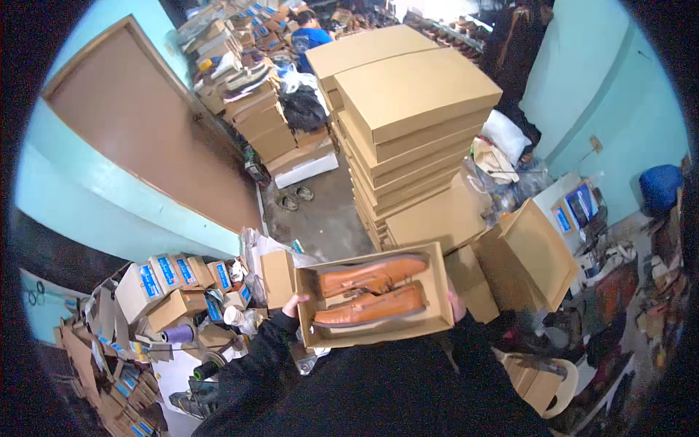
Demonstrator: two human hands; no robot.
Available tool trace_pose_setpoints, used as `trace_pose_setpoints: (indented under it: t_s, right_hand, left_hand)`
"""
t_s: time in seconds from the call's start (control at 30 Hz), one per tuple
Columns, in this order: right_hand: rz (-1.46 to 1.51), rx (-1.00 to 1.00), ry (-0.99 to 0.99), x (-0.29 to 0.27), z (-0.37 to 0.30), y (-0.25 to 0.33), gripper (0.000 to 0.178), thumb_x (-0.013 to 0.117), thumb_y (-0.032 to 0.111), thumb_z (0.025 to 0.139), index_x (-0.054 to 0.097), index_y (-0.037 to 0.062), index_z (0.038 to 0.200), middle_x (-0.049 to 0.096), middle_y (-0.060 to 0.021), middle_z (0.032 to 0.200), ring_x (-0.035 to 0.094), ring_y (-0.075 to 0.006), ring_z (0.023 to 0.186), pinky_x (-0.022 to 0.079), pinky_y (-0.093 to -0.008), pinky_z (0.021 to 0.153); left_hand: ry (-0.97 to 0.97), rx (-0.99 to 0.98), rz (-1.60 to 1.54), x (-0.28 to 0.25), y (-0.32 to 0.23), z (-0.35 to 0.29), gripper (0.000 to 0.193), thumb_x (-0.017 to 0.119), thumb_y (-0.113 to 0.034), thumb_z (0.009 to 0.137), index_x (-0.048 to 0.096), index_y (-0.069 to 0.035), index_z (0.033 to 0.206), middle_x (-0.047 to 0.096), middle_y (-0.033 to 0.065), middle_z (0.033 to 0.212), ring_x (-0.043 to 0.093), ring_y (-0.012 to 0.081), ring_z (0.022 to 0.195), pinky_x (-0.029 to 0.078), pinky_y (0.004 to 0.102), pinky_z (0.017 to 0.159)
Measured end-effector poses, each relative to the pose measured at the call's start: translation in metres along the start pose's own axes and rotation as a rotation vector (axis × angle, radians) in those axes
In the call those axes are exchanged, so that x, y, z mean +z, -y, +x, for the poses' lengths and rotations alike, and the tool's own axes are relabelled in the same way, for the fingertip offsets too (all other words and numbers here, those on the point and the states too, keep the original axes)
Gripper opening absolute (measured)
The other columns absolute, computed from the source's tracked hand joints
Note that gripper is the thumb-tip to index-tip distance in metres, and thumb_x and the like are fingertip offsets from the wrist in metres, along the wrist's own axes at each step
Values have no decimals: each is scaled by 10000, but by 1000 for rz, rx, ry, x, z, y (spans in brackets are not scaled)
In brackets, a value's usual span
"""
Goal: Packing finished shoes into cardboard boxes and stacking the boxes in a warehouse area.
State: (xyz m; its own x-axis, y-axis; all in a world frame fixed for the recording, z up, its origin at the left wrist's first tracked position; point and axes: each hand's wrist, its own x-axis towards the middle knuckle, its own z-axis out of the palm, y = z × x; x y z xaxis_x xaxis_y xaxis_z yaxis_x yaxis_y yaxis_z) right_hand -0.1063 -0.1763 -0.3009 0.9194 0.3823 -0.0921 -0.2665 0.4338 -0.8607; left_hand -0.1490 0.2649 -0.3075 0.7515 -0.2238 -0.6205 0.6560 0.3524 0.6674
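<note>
Between my hands I carry a lidless cardboard shoebox (378, 339) in front of my body. Inside it lies a pair of tan leather shoes (375, 306), side by side, with dark soles. At the box's left end my left hand (294, 304) grips the wall, its thumb and fingers partly hidden. My right hand (456, 306) is closed against the right end, most of its fingers out of sight behind the cardboard. Just beyond the box, brown cardboard (440, 217) lies flat beside a tall stack of closed cartons (415, 95).
An open carton lid (542, 255) leans at the right near clutter. Small labelled boxes (164, 280) and a purple thread spool (178, 333) crowd the left. A brown door (145, 116) stands behind. Sandals (297, 197) lie on the floor. A person in blue (312, 38) is far back.
</note>
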Motion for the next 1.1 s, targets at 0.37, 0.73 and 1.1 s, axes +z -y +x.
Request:
trace_pose_setpoints:
  t_s: [0.37, 0.73, 1.1]
  right_hand:
    - [348, -367, -241, -114, -74, 91, 667, 376, 533, 857, 390, 40, 1305, 501, -150, 1230, 539, -275, 1052, 454, -430, 880]
    - [397, -555, -472, 13, -9, 310, 715, 441, 570, 837, 375, 57, 1330, 502, -138, 1240, 502, -284, 1110, 392, -441, 968]
    - [-265, -1016, -546, 170, 234, 332, 536, 436, 387, 901, 371, 19, 1284, 487, -112, 1185, 501, -187, 1065, 421, -292, 899]
  left_hand:
    - [310, 988, 720, 259, -134, -59, 947, 341, -653, 826, 72, 47, 1404, 38, 207, 1478, 8, 289, 1379, 29, 379, 1095]
    - [374, 1179, 443, 296, -301, -3, 629, 458, -529, 873, 441, 2, 1211, 543, 72, 1097, 504, 146, 1012, 399, 270, 880]
    - [157, 1408, 666, 252, -556, 183, 578, 361, -495, 932, 555, 26, 1093, 606, 64, 990, 560, 125, 880, 432, 264, 779]
